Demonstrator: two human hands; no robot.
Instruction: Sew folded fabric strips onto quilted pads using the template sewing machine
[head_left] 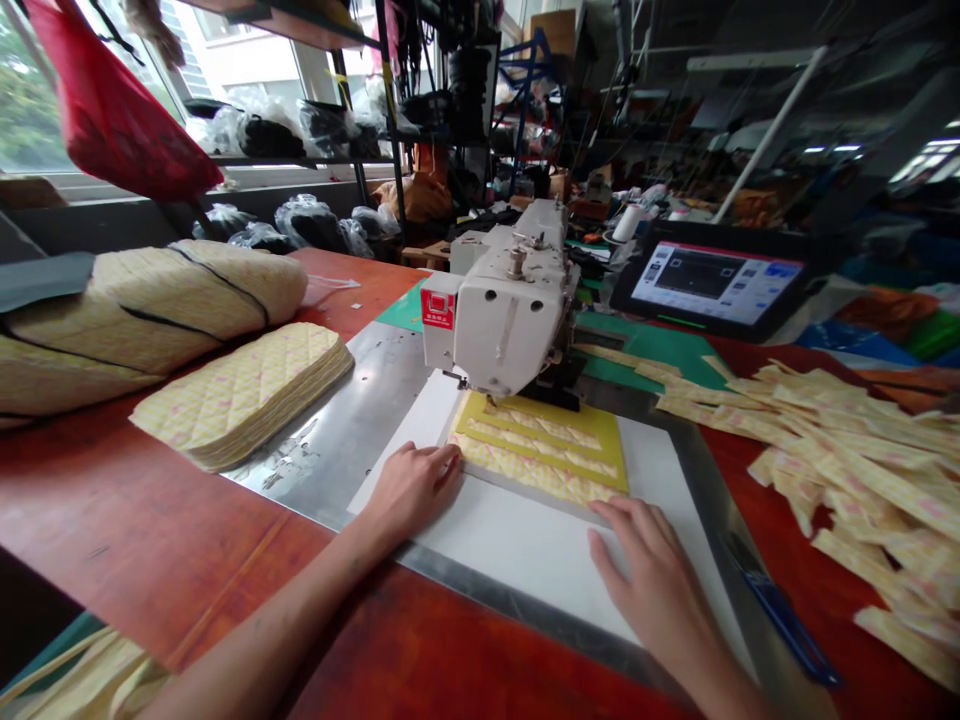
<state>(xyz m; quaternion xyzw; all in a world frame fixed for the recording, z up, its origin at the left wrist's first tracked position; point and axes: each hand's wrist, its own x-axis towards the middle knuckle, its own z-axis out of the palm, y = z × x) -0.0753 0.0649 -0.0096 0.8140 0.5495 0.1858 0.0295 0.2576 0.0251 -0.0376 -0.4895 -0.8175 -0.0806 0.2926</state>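
A white sewing machine (504, 300) stands over a yellow template (600, 425) that holds strips of yellow quilted fabric (525, 470). The template lies on a white board (517, 545) set on a metal plate (337, 430). My left hand (412, 485) rests flat on the board, its fingertips touching the template's left corner. My right hand (649, 575) lies flat on the board just below the template's lower right edge, fingers spread. Neither hand holds anything.
A stack of quilted yellow pieces (244, 395) and larger bundles (150, 305) sit at the left on the red table (135, 530). Several cut yellow strips (847, 465) lie at the right. A tablet screen (712, 280) stands behind. A blue tool (787, 620) lies near the right.
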